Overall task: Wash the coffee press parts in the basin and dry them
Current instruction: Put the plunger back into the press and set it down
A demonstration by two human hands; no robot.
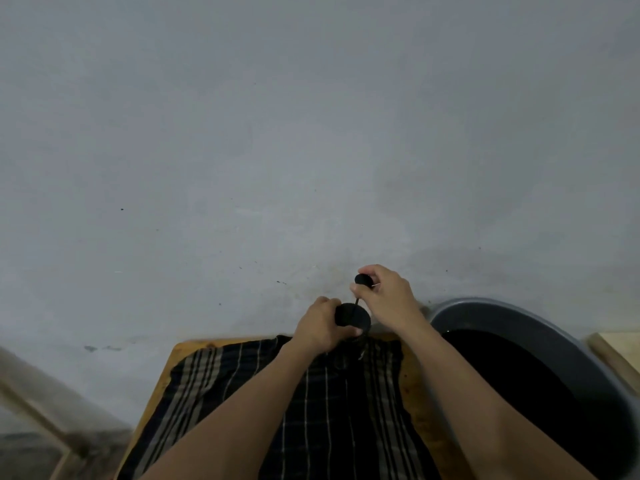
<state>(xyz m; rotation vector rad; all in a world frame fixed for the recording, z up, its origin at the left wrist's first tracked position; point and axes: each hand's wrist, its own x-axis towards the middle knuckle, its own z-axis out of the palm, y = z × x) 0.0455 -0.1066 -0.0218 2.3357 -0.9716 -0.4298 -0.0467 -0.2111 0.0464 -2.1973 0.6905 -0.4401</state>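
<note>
Head view looks down at two bare forearms reaching forward over a dark plaid cloth [311, 403] spread on a yellowish wooden tabletop [162, 382], with a grey round plastic basin [540, 327] of dark water just to the right. The left hand [320, 323] is curled around the round black lid [351, 315] of the coffee press, fingers wrapped at its rim. The right hand [389, 296] pinches the small black knob [363, 280] at the top of the thin plunger rod [356, 302], which runs down into the lid. Both parts are held in the air above the far edge of the cloth, close to the grey wall [311, 133]; whatever hangs below the lid is hidden by the left hand and too dark to make out.

The risk here is slippage: if the parts are wet, the small knob could escape the pinch and the rod drop or swing. Pulling the rod at an angle could bind it in the lid or bend it. Holding the parts beyond the cloth could also let drips or a dropped piece miss it.
</note>
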